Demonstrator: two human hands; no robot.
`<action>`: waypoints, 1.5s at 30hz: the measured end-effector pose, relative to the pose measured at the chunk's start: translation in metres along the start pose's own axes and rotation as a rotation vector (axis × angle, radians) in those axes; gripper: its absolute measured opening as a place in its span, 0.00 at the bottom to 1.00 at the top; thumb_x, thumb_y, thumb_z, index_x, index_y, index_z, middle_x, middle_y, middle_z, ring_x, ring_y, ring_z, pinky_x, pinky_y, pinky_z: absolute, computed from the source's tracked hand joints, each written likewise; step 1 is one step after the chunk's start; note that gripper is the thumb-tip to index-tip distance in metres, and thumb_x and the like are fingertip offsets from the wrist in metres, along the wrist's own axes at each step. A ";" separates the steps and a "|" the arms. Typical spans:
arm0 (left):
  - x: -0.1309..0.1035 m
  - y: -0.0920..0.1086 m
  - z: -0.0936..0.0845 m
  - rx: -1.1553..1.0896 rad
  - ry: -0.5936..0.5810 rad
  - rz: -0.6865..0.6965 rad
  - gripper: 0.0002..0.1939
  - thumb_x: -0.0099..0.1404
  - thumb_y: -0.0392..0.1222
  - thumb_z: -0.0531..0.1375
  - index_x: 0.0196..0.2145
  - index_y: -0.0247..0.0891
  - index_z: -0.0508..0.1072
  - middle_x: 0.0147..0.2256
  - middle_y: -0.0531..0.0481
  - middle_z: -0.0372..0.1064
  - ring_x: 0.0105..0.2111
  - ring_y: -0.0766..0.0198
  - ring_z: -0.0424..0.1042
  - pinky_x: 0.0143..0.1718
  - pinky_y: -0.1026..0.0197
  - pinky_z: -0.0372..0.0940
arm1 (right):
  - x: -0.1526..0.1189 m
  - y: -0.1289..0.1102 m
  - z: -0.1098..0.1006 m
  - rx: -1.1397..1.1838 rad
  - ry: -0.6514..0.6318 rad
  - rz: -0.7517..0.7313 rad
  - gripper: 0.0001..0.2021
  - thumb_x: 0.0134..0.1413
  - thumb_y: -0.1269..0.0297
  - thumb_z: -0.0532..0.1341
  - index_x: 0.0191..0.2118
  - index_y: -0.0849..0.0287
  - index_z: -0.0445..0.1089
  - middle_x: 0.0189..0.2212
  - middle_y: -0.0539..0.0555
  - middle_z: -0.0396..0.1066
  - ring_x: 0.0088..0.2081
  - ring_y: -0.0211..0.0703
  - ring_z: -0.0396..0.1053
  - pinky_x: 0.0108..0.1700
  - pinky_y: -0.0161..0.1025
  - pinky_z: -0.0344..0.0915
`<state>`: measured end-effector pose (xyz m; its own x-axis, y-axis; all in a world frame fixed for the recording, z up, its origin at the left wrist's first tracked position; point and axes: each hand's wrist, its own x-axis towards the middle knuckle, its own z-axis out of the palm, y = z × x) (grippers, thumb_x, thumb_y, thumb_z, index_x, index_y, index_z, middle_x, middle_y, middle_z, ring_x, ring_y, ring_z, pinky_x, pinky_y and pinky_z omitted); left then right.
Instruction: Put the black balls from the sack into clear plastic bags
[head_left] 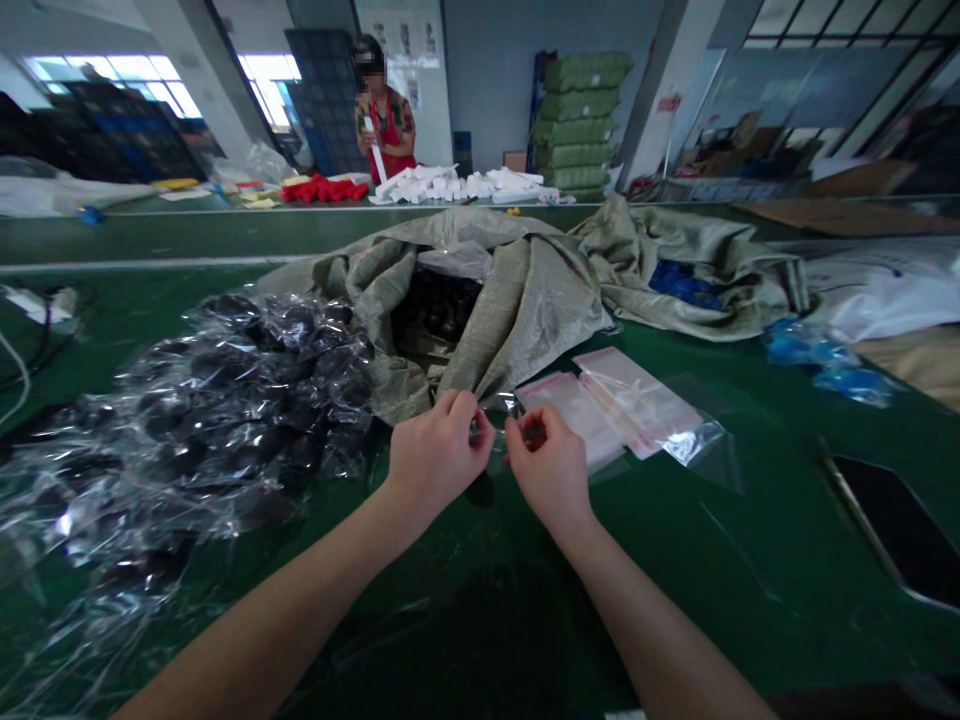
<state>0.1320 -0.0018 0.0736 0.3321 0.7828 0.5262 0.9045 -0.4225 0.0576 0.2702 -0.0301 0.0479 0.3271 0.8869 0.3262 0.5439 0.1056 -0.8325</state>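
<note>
Over the table's middle, my left hand (439, 445) and my right hand (549, 460) are close together, thumbs and fingers pinched. Between them stretches a small clear plastic bag (498, 404), its edges held by both. A dark shape shows just below the fingers; whether it is inside the bag I cannot tell. Beyond my hands lies a woven sack (536, 300), its mouth gaping on black rounded pieces (442, 310). Beside my right hand are stacks of flat clear bags (637, 400) with reddish strips. To the left is a heap of black pieces wrapped in clear plastic (225, 410).
A phone (896, 525) lies at the right. A second woven sack (690, 270) holds blue pieces, and blue wrapped pieces (829, 360) lie near it. Across the table a person (386, 120) in a red apron stands behind white pieces (461, 185) and red pieces (322, 188).
</note>
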 end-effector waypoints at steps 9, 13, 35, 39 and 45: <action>0.001 -0.001 -0.018 -0.019 0.036 0.000 0.09 0.64 0.41 0.52 0.26 0.40 0.66 0.24 0.52 0.67 0.21 0.66 0.65 0.21 0.63 0.52 | -0.011 -0.013 -0.007 0.066 0.056 -0.139 0.08 0.56 0.63 0.59 0.27 0.57 0.62 0.21 0.47 0.63 0.22 0.35 0.62 0.25 0.33 0.60; 0.000 -0.001 -0.023 -0.014 0.046 -0.005 0.09 0.63 0.41 0.53 0.26 0.40 0.65 0.24 0.52 0.67 0.21 0.66 0.65 0.20 0.63 0.53 | -0.011 -0.013 -0.009 0.129 0.052 -0.114 0.09 0.56 0.63 0.60 0.28 0.56 0.61 0.21 0.46 0.61 0.22 0.35 0.60 0.24 0.33 0.59; 0.006 -0.007 -0.006 0.074 -0.215 -0.155 0.05 0.66 0.40 0.52 0.37 0.40 0.67 0.35 0.46 0.72 0.27 0.59 0.73 0.23 0.62 0.56 | -0.016 0.002 0.017 -0.182 0.031 -0.405 0.06 0.58 0.68 0.57 0.41 0.58 0.66 0.29 0.53 0.71 0.30 0.41 0.71 0.34 0.38 0.67; 0.009 -0.010 -0.008 0.065 -0.232 -0.180 0.06 0.67 0.42 0.52 0.39 0.40 0.67 0.36 0.45 0.72 0.28 0.56 0.74 0.24 0.60 0.58 | -0.018 0.000 0.014 -0.308 0.069 -0.466 0.06 0.59 0.67 0.56 0.38 0.59 0.69 0.29 0.55 0.73 0.31 0.42 0.72 0.34 0.37 0.66; 0.010 -0.009 -0.018 -0.034 -0.227 -0.126 0.09 0.65 0.47 0.54 0.36 0.40 0.67 0.34 0.47 0.71 0.28 0.58 0.72 0.24 0.60 0.59 | -0.009 0.002 0.009 -0.301 0.167 -0.315 0.09 0.58 0.62 0.58 0.32 0.60 0.72 0.22 0.52 0.73 0.23 0.40 0.71 0.26 0.35 0.62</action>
<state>0.1221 0.0017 0.0939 0.2726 0.9111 0.3091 0.9343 -0.3274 0.1410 0.2613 -0.0341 0.0394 0.2163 0.7454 0.6306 0.8289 0.2010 -0.5220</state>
